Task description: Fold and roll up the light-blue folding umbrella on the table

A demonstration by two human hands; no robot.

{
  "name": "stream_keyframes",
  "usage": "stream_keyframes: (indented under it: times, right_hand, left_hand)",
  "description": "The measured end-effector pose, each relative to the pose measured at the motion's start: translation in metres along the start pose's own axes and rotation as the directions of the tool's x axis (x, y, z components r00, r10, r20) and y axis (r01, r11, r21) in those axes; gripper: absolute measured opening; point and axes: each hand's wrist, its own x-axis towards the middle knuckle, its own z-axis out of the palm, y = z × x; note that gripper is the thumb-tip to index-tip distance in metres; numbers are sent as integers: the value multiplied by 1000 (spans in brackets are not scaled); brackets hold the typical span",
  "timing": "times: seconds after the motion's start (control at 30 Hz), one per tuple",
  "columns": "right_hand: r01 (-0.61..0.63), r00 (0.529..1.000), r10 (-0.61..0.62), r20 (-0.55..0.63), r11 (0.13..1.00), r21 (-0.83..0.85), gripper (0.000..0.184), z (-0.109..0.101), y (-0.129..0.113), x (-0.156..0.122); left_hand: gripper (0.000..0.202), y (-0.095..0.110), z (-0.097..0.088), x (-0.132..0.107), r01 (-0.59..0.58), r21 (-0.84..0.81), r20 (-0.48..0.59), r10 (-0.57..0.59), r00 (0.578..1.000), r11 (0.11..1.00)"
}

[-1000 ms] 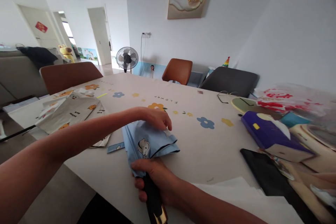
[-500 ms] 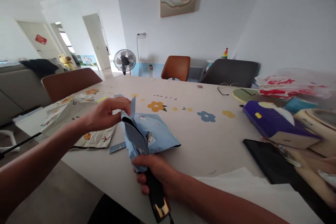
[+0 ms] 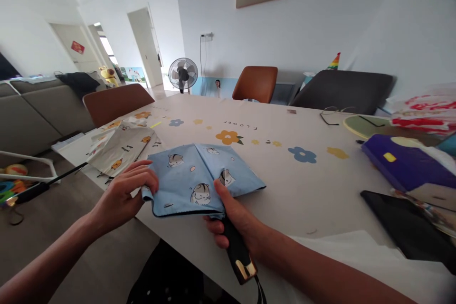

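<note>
A folding umbrella with light blue fabric printed with small animals lies across both my hands above the table. My right hand is wrapped round the top of its black handle, thumb pressed on the fabric. The handle ends in a gold-coloured piece with a black wrist loop. At the left, my left hand pinches the edge of a fabric panel, which is spread out flat towards that side. Some of its fingertips are hidden by the cloth.
Behind my left hand lies a second umbrella in cream printed fabric, its black shaft jutting over the table's left edge. To the right are a purple tissue box, a black tablet-like slab, white sheets and eyeglasses.
My left hand has moved left and down, drawing the blue panel out flat, where it stood folded up before. My right hand keeps hold of the handle. The view has turned slightly left.
</note>
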Motion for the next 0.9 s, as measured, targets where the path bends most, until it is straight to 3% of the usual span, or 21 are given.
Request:
stream_keyframes:
  times: [0.5,0.73,0.83,0.9]
  right_hand:
    - [-48,992,34,-118,992,-115,29,-3,2,3]
    - [-40,988,20,-151,991,-125,27,-4,6,4]
    - [-17,990,-8,-144,985,-170,29,-8,12,4]
    - [35,991,-65,-119,971,-238,32,-9,16,4]
  left_hand:
    - [11,-13,11,-26,140,-223,-89,-163,983,965]
    - [17,-20,17,-43,225,-259,-47,-245,968,939]
    - [23,-19,16,-45,278,-267,-85,-310,947,923]
    - [23,-13,15,-43,341,-279,-163,-394,904,898]
